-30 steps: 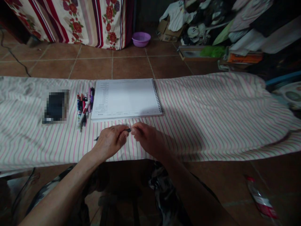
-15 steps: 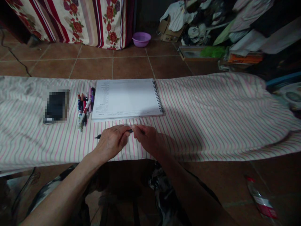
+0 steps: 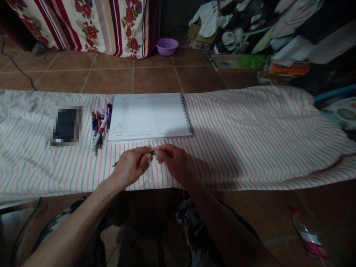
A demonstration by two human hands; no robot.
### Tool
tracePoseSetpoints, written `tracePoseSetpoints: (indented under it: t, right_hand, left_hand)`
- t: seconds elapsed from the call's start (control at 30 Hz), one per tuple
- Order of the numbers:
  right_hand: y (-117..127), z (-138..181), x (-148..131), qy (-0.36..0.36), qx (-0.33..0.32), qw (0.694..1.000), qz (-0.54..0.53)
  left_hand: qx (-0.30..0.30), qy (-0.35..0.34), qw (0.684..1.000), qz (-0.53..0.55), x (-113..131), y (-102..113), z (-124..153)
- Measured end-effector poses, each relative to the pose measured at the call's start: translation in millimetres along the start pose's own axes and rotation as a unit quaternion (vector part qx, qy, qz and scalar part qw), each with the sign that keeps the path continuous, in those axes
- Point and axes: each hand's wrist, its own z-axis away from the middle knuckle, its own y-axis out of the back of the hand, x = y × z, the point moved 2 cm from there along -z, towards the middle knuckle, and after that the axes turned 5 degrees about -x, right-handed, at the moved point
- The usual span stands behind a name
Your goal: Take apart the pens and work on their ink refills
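Observation:
My left hand (image 3: 130, 166) and my right hand (image 3: 174, 161) meet over the striped cloth, just in front of a spiral notebook (image 3: 148, 116). A thin dark pen (image 3: 151, 152) runs between them: the left fingers are wrapped round its barrel, whose tip pokes out at the hand's left side. The right fingers pinch the pen's other end, perhaps its cap. Both hands are closed. A bundle of coloured pens (image 3: 99, 124) lies left of the notebook.
A striped cloth (image 3: 250, 129) covers the low table. A blurred dark flat object (image 3: 66, 125) lies left of the pens. Beyond are the tiled floor, a purple basin (image 3: 167, 46), a floral cloth (image 3: 83, 22) and piled clutter (image 3: 264, 33). A plastic bottle (image 3: 308, 233) lies at lower right.
The hands stay at the same spot. The pen's visible tip at the left has drawn in a little, and the fingertips of both hands have come closer together.

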Motion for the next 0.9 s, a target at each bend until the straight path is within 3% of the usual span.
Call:
tracePoseSetpoints:
  t: [0.33, 0.47, 0.6, 0.77, 0.9]
  right_hand:
    - [-3.1, 2.2, 1.8, 0.035, 0.051, 0.979, 0.196]
    - [-4.2, 1.7, 0.5, 0.028, 0.049, 0.976, 0.208]
    - [-1.5, 0.7, -1.7, 0.011, 0.016, 0.989, 0.145]
    - [-1.2, -3.1, 3.2, 0.030, -0.005, 0.998, -0.063]
    - [-3.0, -2.9, 2.6, 0.046, -0.003, 0.997, -0.067]
  left_hand:
    - [0.051, -0.066, 0.993, -0.085, 0.3, -6.1, 2.5]
    - [0.052, -0.087, 0.989, -0.106, 0.9, -7.4, 2.4]
    - [0.055, -0.073, 0.991, -0.098, -1.3, -3.9, 1.5]
    - [0.072, -0.025, 0.995, -0.071, -4.1, 1.0, 0.5]
    - [0.050, -0.012, 0.998, -0.041, -1.4, 0.0, 0.3]
